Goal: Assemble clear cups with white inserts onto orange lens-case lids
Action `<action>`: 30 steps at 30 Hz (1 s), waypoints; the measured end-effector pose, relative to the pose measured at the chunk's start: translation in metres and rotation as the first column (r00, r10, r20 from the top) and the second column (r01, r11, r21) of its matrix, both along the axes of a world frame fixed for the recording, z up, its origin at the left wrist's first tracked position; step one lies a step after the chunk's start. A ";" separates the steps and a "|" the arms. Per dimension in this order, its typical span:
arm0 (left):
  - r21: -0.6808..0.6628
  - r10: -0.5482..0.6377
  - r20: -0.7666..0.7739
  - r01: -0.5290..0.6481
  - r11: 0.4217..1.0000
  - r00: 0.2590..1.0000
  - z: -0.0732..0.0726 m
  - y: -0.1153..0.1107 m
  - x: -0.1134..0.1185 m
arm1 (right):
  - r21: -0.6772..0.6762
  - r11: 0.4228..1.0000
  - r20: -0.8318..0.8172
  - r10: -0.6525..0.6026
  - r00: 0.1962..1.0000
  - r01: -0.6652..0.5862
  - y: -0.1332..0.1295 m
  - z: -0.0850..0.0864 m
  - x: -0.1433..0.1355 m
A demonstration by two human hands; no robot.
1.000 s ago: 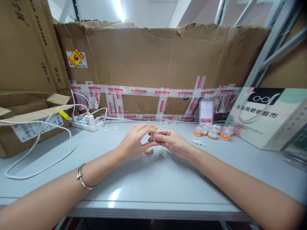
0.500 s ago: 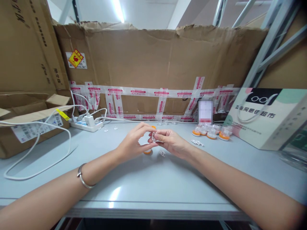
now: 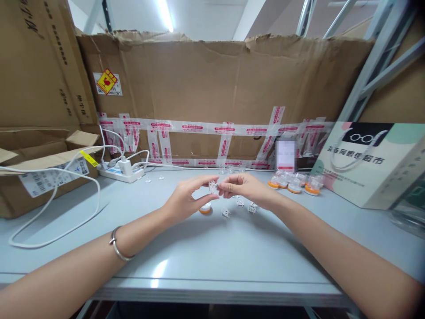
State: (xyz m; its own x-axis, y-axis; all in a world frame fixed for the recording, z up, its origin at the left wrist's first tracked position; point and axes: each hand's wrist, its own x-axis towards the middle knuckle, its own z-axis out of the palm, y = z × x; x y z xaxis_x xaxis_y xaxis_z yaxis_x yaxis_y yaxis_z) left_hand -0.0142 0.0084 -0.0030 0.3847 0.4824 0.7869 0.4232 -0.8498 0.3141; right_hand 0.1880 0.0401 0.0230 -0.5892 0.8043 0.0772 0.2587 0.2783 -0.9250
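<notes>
Between its thumb and fingers, my left hand holds a small white plastic part. My right hand is closed in a pinch at the right side of that part; whatever lies between its fingertips is too small to make out. Below my left fingers, a round white piece with an orange base stands on the table. Small white parts lie nearby: one in front of my hands, another under my right hand, and more just right of it.
Several clear domed pieces with orange bases stand at the back right, beside a paper bag. A white power strip with cables and an open cardboard box are at left. A large carton spans the back.
My right hand has shifted right and up slightly, uncovering white parts beneath it. The held white part now faces the camera more. The view has shifted a little.
</notes>
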 end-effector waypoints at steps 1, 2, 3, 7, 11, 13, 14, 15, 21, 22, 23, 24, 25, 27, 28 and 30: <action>-0.011 0.024 -0.008 -0.025 1.000 1.000 0.000 0.000 -0.001 | 0.061 0.997 0.107 -0.046 0.993 0.040 -0.001 0.001 0.002; -0.018 0.048 -0.012 -0.048 0.999 0.999 0.000 0.001 -0.001 | 0.117 0.991 0.217 -0.083 0.973 0.059 -0.002 0.002 0.002; -0.016 0.061 -0.014 -0.062 0.998 0.998 0.000 0.001 -0.002 | 0.166 0.985 0.321 -0.107 0.941 0.056 -0.004 0.001 0.002; -0.018 0.057 -0.027 -0.057 0.998 0.998 0.001 0.002 -0.003 | 0.275 0.961 0.547 -0.134 0.826 -0.026 -0.009 -0.007 -0.002; -0.061 0.043 -0.037 -0.046 0.997 0.998 -0.001 0.004 -0.003 | 0.259 0.963 0.579 -0.093 0.810 -0.074 -0.009 -0.014 -0.005; -0.068 0.044 -0.037 -0.046 0.997 0.998 -0.001 0.005 -0.003 | 0.261 0.962 0.565 -0.080 0.821 -0.086 -0.007 -0.015 -0.005; -0.071 0.051 -0.037 -0.053 0.996 0.998 -0.001 0.005 -0.003 | 0.260 0.963 0.546 -0.082 0.834 -0.076 -0.007 -0.015 -0.005; -0.078 0.063 -0.037 -0.065 0.995 0.997 0.000 0.004 -0.003 | 0.252 0.966 0.511 -0.086 0.855 -0.054 -0.006 -0.016 -0.005; -0.164 0.080 -0.105 -0.097 0.982 0.991 0.000 0.004 -0.003 | 0.078 0.975 0.036 -0.210 0.977 0.206 -0.004 -0.017 -0.016; -0.172 0.080 -0.139 -0.104 0.980 0.987 -0.002 0.004 -0.002 | 0.041 0.970 -0.036 -0.236 0.971 0.238 -0.004 -0.018 -0.019; -0.173 0.082 -0.181 -0.114 0.978 0.980 -0.004 0.004 -0.002 | 0.007 0.966 -0.096 -0.255 0.962 0.257 -0.004 -0.020 -0.021; -0.168 0.091 -0.228 -0.131 0.977 0.969 -0.006 0.004 0.000 | -0.021 0.965 -0.148 -0.261 0.954 0.261 -0.004 -0.022 -0.023; -0.162 0.105 -0.277 -0.155 0.975 0.955 -0.008 0.004 0.001 | -0.047 0.966 -0.193 -0.259 0.946 0.255 -0.003 -0.025 -0.025; -0.147 0.150 -0.358 -0.214 0.966 0.922 -0.011 0.005 0.004 | -0.094 0.970 -0.261 -0.242 0.934 0.225 -0.003 -0.029 -0.028; -0.137 0.177 -0.384 -0.246 0.960 0.906 -0.012 0.005 0.005 | -0.114 0.972 -0.284 -0.232 0.930 0.207 -0.002 -0.031 -0.028; -0.119 0.225 -0.408 -0.297 0.948 0.885 -0.014 0.006 0.006 | -0.150 0.973 -0.307 -0.213 0.928 0.174 -0.003 -0.033 -0.029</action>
State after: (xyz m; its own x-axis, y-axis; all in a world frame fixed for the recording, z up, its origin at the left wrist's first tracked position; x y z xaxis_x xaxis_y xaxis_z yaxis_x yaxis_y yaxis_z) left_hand -0.0085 0.0145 -0.0172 0.4804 0.7221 0.4977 0.7394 -0.6387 0.2130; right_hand 0.1586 0.0376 -0.0105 -0.3814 0.9148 0.1328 -0.0177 0.1364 -0.9905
